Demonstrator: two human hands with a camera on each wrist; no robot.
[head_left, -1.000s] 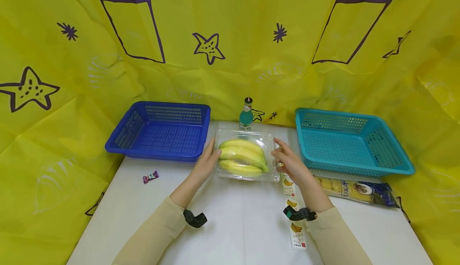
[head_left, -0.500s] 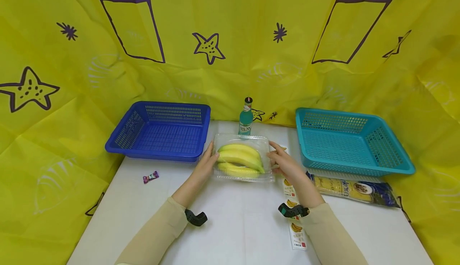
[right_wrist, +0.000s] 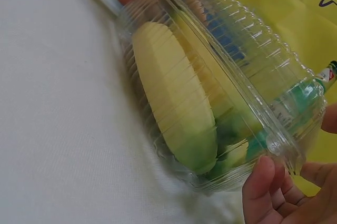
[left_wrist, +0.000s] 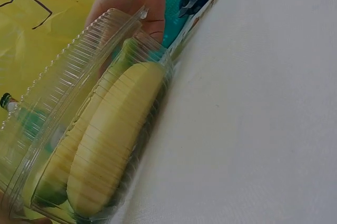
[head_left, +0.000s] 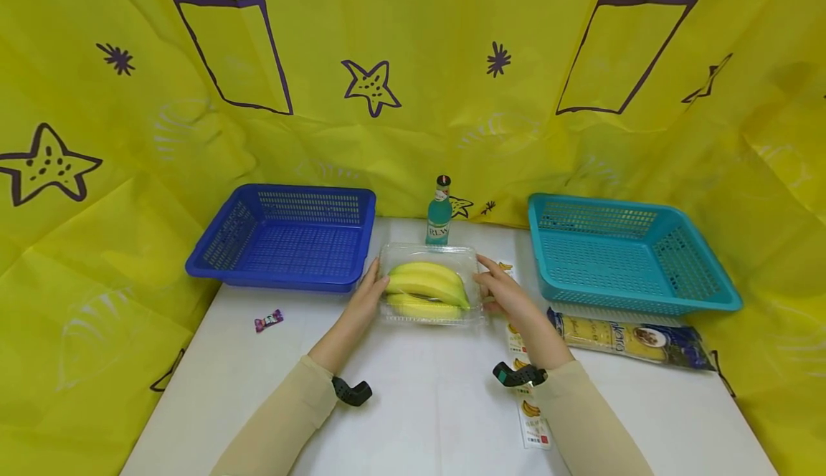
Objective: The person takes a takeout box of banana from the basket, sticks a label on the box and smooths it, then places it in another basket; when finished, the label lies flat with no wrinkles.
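Note:
A clear plastic clamshell box [head_left: 399, 255] with bananas [head_left: 426, 279] inside lies flat at the middle of the table, lid down. My left hand [head_left: 366, 297] grips its left side, thumb at the near part of the edge. On the opposite side my right hand [head_left: 508, 295] holds the box by its right end. The right wrist view shows the right thumb [right_wrist: 260, 176] pressed against the box's corner beside the lid seam. In the left wrist view the ribbed wall shows the bananas [left_wrist: 113, 140] close to the tabletop. Most left fingers are hidden there.
Behind the box stands a teal bottle [head_left: 439, 212]. A blue basket [head_left: 277, 279] sits left and a teal basket [head_left: 613, 300] right. A wrapped candy [head_left: 268, 320], a banana-printed label strip [head_left: 533, 422] and a pasta packet [head_left: 629, 338] lie on the white table [head_left: 426, 404].
Both hands have brought the banana box down and toward me, slightly left. Its tilt has lessened, and more of the bottle shows behind it. Both hands keep their hold.

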